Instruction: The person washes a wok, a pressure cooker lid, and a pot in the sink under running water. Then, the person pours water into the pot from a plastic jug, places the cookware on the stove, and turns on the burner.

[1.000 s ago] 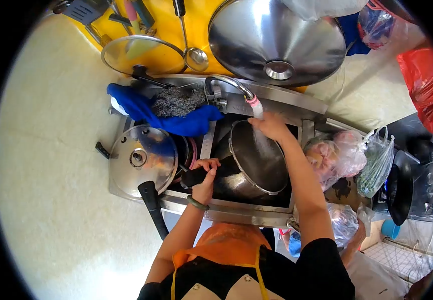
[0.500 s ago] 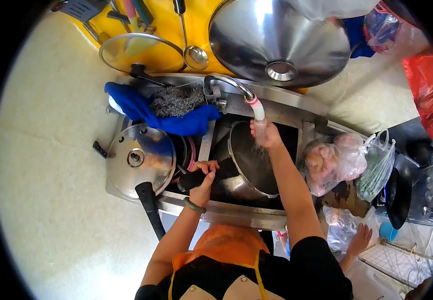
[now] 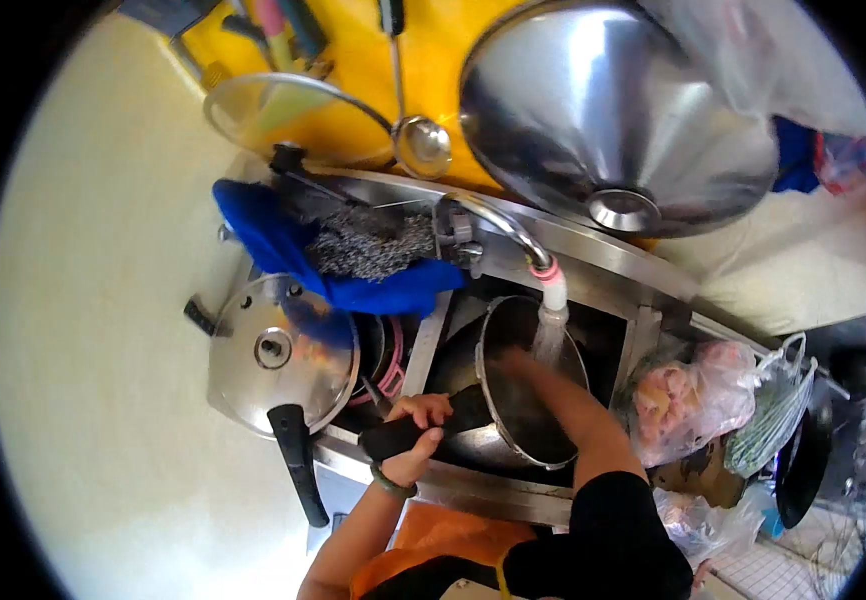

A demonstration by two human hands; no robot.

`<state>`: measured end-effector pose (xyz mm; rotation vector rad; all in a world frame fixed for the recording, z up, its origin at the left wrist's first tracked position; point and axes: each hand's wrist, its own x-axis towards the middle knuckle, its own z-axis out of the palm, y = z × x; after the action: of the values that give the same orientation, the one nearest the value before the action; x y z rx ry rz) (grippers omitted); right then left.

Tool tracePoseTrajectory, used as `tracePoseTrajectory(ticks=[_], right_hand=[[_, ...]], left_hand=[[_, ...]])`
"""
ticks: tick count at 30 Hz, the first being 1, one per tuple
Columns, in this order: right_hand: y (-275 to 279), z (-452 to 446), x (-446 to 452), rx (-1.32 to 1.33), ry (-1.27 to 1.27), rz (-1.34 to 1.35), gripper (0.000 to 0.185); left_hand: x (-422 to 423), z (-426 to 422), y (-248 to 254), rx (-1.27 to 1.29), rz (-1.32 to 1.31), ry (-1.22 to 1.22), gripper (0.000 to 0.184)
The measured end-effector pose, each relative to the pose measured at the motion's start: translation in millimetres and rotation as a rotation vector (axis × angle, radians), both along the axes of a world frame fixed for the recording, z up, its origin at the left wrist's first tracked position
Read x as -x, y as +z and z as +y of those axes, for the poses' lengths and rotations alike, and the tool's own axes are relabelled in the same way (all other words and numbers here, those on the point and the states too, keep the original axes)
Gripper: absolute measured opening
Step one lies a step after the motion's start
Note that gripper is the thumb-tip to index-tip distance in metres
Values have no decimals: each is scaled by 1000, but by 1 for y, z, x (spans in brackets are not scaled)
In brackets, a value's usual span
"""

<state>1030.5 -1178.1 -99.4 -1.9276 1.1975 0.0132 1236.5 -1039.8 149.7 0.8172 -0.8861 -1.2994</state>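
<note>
In the sink sits a metal pot (image 3: 468,447), tilted with its mouth toward the right. My left hand (image 3: 416,425) is wrapped round its black handle (image 3: 390,438). Reaching inside the pot, my right hand (image 3: 515,368) is smeared by motion, and its fingers cannot be made out. Water runs into the pot from the white nozzle (image 3: 553,290) on the curved faucet (image 3: 503,230). Left of the pot, a pressure cooker lid (image 3: 318,375) with a black handle rests over other cookware.
A blue cloth (image 3: 383,292) and steel wool (image 3: 373,245) lie behind the sink's left part. A large metal wok (image 3: 613,110), a ladle (image 3: 421,147) and a glass lid (image 3: 298,120) are at the back. Bagged meat (image 3: 673,400) and bagged greens (image 3: 773,430) stand right.
My right hand has left the faucet nozzle and moved down into the pot. More water flows now. My left hand keeps its hold on the handle; the view has shifted.
</note>
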Motion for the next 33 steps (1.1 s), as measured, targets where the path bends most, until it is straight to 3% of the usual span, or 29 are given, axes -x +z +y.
tracePoseTrajectory(ticks=[4, 8, 11, 15, 17, 20, 23, 26, 28, 30, 33], right_hand=[[56, 82, 27, -356, -146, 81, 39], [98, 107, -23, -592, -628, -245, 40], [136, 88, -30, -733, -727, -381, 41], [185, 112, 3, -899, -558, -180, 42], [160, 106, 42, -928, -145, 60, 44], [77, 57, 72, -538, 293, 489, 46], [-11, 5, 50, -152, 138, 619, 48], [-34, 4, 17, -151, -5, 535, 50], [-4, 32, 24, -233, 90, 522, 52], [62, 56, 31, -277, 246, 557, 53], [111, 76, 28, -651, 346, 217, 45]], left_hand=[[0, -1, 3, 30, 40, -8, 25], [-3, 0, 3, 45, 26, -17, 24], [-3, 0, 9, 18, 44, -24, 24], [-4, -1, 8, 23, 17, -37, 24], [-5, -1, 4, 51, 18, -44, 25], [-7, -1, 0, 46, 9, -63, 25], [-5, 0, 1, -14, -8, -21, 26], [-6, -1, 4, -26, -40, -23, 27], [-5, 4, 5, -63, -13, -17, 28], [-5, 0, 6, -58, 7, -16, 28], [-5, 0, 5, -35, 35, -12, 27]])
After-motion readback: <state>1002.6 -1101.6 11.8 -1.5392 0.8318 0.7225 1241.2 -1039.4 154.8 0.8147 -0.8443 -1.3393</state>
